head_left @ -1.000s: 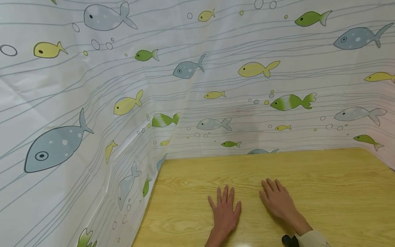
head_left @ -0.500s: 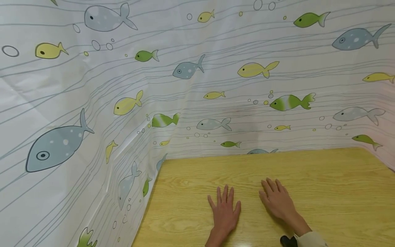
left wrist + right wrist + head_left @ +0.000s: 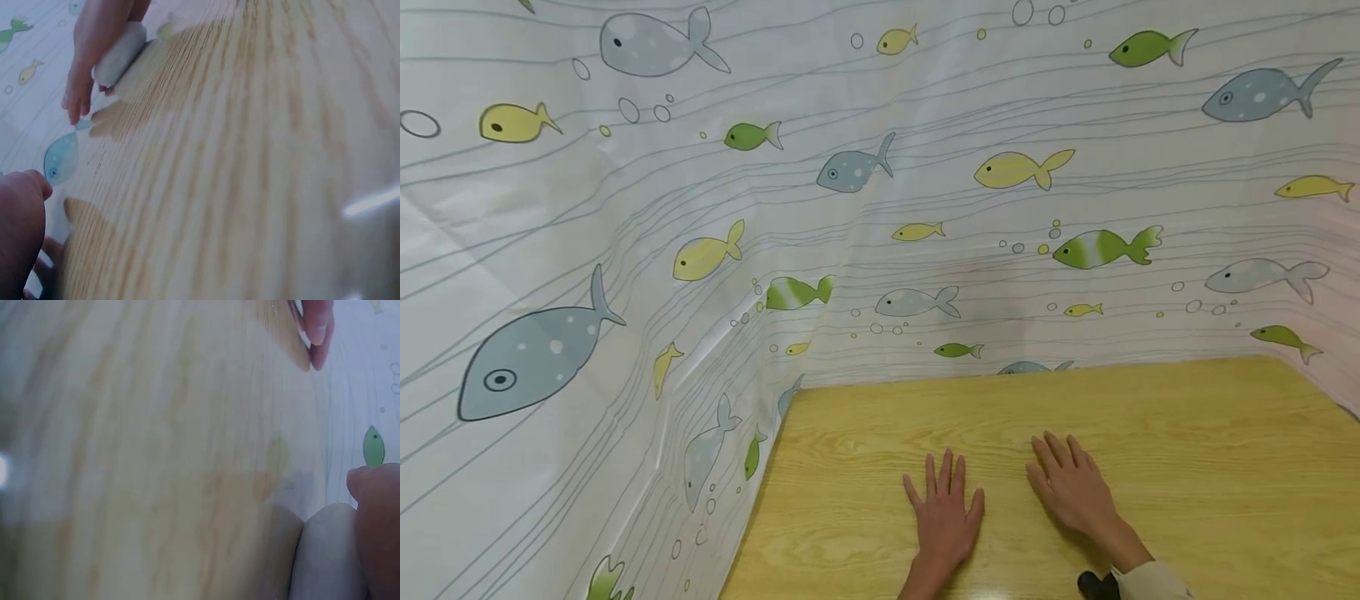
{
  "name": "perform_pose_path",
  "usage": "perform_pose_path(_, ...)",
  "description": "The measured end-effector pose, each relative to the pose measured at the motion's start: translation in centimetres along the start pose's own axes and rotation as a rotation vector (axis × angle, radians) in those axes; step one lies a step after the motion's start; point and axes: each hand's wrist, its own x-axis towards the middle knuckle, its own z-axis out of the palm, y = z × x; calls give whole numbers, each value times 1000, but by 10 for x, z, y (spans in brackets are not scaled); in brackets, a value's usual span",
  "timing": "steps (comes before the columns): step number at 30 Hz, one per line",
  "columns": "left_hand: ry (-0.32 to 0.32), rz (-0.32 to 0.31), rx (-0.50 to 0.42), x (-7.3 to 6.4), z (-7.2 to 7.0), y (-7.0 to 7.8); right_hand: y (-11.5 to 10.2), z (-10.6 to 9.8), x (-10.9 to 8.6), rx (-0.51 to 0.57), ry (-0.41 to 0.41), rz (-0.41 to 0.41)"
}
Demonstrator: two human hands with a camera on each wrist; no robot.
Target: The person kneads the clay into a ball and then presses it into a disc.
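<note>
My left hand [image 3: 945, 527] rests palm down on the yellow wood-grain table [image 3: 1225, 467], fingers spread straight and thumb out to the side. Only its thumb [image 3: 22, 219] and bits of its fingers show in the left wrist view. To its right, my right hand [image 3: 1078, 493] lies with fingers extended forward, close together, over a smooth rounded white object [image 3: 120, 55]. That object, hidden from the head view, sits between palm and tabletop; its exact kind I cannot tell. In the right wrist view the white object [image 3: 331, 556] appears beside the right thumb [image 3: 381, 512].
White sheeting [image 3: 925, 100] printed with fish, bubbles and wavy lines rises behind the table and along its left side. A black wrist device [image 3: 1097, 585] sits by the light sleeve [image 3: 1152, 582] of the right arm.
</note>
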Motion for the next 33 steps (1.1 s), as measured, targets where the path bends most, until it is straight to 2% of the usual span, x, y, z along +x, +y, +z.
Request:
perform_pose_path(8, 37, 28, 27, 1, -2, 1, 0, 0, 0, -1, 9, 6)
perform_pose_path(16, 27, 15, 4, 1, 0, 1, -2, 0, -2, -22, 4, 16)
perform_pose_path(20, 30, 19, 25, 0, -1, 2, -2, 1, -3, -10, -10, 35)
perform_pose_path(27, 44, 15, 14, -2, 8, -3, -2, 4, -1, 3, -31, 72)
perform_pose_path(33, 38, 8, 7, -2, 7, -3, -2, 2, -1, 2, -57, 74)
